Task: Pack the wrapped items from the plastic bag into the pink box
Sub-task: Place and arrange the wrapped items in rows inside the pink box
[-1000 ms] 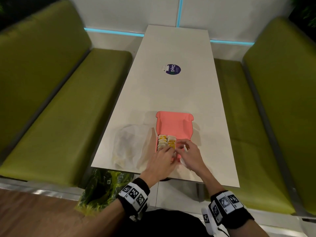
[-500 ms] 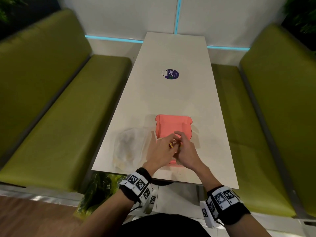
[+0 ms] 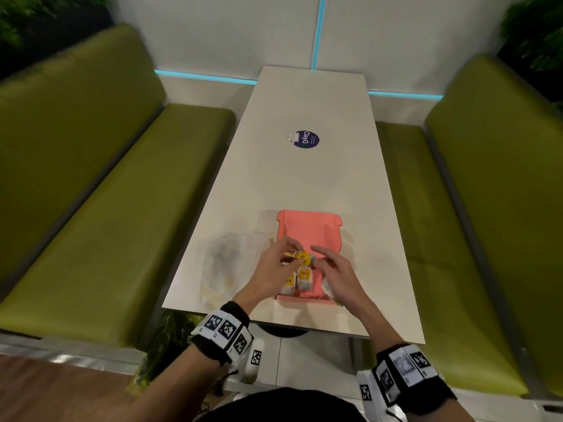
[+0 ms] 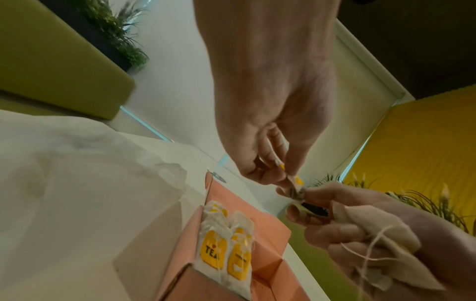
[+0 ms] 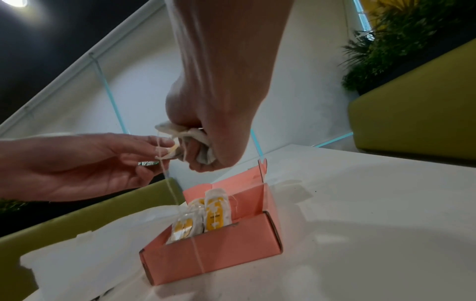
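Observation:
The pink box [image 3: 307, 229] stands open near the table's front edge, lid folded back. Several yellow-labelled tea bags [image 3: 300, 278] stand in its left half [image 4: 224, 248] [image 5: 203, 215]. Both hands hover just above the box. My left hand [image 3: 292, 260] pinches one tea bag [image 3: 303, 257] by thumb and fingertips [image 4: 291, 183]. My right hand [image 3: 320, 260] grips a bunch of white tea bags [image 4: 373, 230] in its curled fingers [image 5: 195, 140] and touches the same bag. A string [image 5: 177, 195] hangs from the bunch. The crumpled plastic bag [image 3: 231, 263] lies left of the box.
The white table [image 3: 304, 178] carries a round purple sticker [image 3: 306, 139] further back. Green benches [image 3: 106, 223] run along both sides. The table's front edge is just behind my wrists. The right half of the box [image 5: 247, 205] holds nothing.
Both hands have risen out of the box and now hold a tea bag between them above it. The head view has tilted down slightly.

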